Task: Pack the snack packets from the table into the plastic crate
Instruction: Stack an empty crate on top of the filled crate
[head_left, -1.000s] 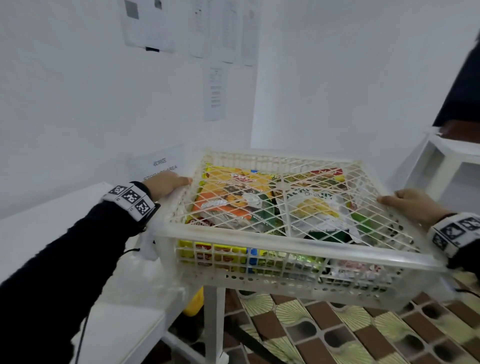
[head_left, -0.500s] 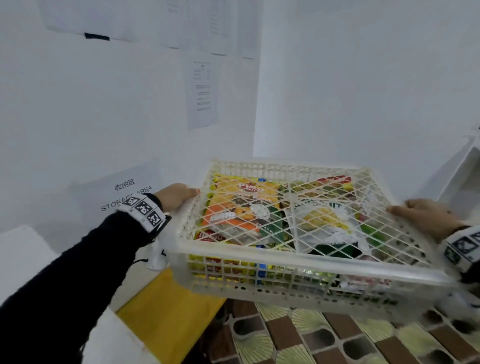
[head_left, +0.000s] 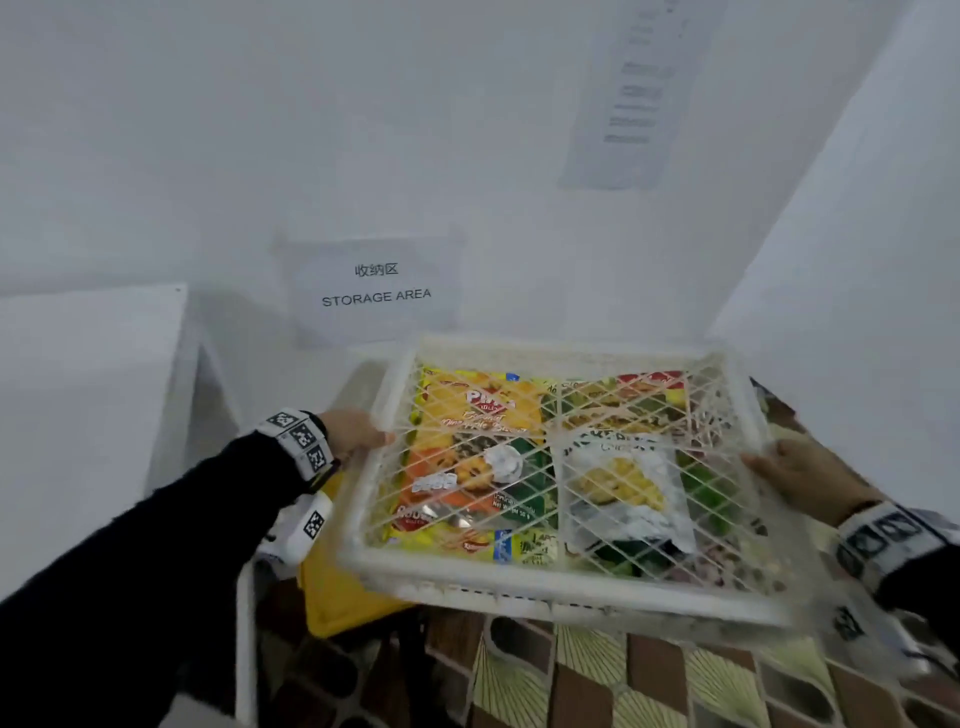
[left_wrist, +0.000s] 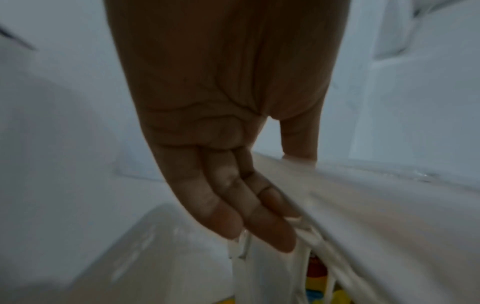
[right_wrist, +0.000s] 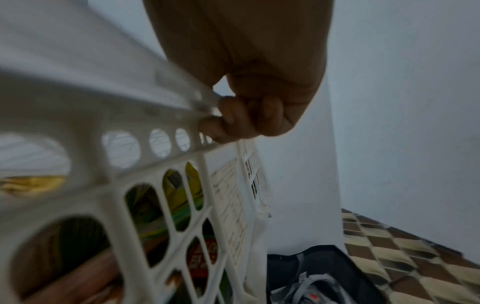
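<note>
Both hands' fingertips hidden under crate (head_left: 561, 587) rim

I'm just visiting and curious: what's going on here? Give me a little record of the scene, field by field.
Carried item: white plastic crate with a lattice lid, held in the air above the patterned tiled floor
Contents: snack packets, yellow, orange, green and white, seen through the lattice
Left hand: grips the crate's left rim
Right hand: grips the right rim, fingers curled under it
Wall sign: reads STORAGE AREA, behind the crate
Nearby: yellow object below the crate's left corner
</note>
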